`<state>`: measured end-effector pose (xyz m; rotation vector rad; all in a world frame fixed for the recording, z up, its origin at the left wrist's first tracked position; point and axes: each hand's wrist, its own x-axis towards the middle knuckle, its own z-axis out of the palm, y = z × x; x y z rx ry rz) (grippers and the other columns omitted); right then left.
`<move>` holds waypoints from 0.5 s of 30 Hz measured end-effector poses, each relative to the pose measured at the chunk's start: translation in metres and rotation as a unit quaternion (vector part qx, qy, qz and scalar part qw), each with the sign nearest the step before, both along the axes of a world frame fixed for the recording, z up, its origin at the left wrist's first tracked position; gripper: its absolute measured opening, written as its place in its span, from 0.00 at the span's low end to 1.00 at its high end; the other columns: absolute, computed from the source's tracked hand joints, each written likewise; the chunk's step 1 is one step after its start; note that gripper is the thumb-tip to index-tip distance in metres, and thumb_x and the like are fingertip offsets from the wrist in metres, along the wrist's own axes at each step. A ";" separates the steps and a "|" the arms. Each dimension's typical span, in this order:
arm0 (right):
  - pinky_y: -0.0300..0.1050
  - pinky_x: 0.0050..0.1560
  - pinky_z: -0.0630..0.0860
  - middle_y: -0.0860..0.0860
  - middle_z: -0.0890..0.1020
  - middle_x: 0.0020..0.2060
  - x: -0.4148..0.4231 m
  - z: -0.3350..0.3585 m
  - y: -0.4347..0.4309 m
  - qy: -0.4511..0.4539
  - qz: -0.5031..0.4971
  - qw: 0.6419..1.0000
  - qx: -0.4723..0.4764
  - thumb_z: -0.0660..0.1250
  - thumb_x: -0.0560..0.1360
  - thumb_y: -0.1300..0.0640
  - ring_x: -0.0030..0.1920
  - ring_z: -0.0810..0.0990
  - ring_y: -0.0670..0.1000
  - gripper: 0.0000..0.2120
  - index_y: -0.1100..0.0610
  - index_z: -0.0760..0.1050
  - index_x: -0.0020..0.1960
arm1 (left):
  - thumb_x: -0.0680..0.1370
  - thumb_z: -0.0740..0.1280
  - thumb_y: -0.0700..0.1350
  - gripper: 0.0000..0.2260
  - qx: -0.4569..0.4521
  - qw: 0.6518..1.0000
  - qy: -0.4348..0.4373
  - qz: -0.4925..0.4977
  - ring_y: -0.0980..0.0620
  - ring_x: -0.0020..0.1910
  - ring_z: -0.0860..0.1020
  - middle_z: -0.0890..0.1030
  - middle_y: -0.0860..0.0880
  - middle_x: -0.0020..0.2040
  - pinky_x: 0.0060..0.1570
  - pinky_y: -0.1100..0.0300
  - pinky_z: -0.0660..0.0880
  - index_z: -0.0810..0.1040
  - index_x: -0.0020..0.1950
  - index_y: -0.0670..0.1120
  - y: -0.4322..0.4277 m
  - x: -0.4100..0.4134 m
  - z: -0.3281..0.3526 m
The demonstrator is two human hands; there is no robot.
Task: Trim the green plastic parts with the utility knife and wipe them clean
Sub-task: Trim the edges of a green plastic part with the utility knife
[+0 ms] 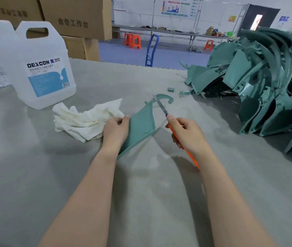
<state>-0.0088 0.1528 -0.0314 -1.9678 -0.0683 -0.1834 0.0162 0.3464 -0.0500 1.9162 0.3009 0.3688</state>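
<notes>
Matt green plastic part (141,122), crumpled cotton cloth (86,118)

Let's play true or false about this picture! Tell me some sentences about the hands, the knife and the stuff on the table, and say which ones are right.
1. The right hand grips an orange-handled utility knife. True.
2. The left hand holds the white cloth. False: it holds a green plastic part; the cloth lies on the table beside it.
3. The pile of green parts sits on the left. False: it is on the right.
4. A clear jug stands behind the cloth. True.
</notes>
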 end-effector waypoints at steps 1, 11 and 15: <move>0.34 0.22 0.64 0.44 0.73 0.20 -0.001 0.001 0.001 -0.003 -0.003 1.000 -0.002 0.62 0.78 0.39 0.22 0.69 0.43 0.20 0.55 0.79 0.40 | 0.79 0.60 0.49 0.19 -0.006 1.000 0.004 -0.002 0.46 0.38 0.69 0.73 0.43 0.36 0.40 0.56 0.64 0.77 0.42 0.33 0.000 0.000 0.000; 0.32 0.21 0.61 0.38 0.72 0.19 -0.007 0.008 0.013 -0.030 -0.005 1.000 -0.005 0.61 0.79 0.42 0.20 0.66 0.43 0.21 0.54 0.74 0.34 | 0.80 0.59 0.50 0.20 0.014 0.999 0.024 -0.033 0.46 0.38 0.68 0.73 0.43 0.38 0.39 0.56 0.64 0.77 0.46 0.33 0.001 -0.002 0.001; 0.33 0.21 0.62 0.39 0.71 0.18 -0.008 0.009 0.013 -0.039 0.002 0.999 -0.009 0.61 0.79 0.42 0.20 0.65 0.43 0.21 0.52 0.73 0.32 | 0.79 0.60 0.51 0.20 0.008 0.999 0.030 -0.035 0.47 0.38 0.68 0.72 0.44 0.38 0.39 0.56 0.64 0.77 0.47 0.33 0.001 -0.002 0.001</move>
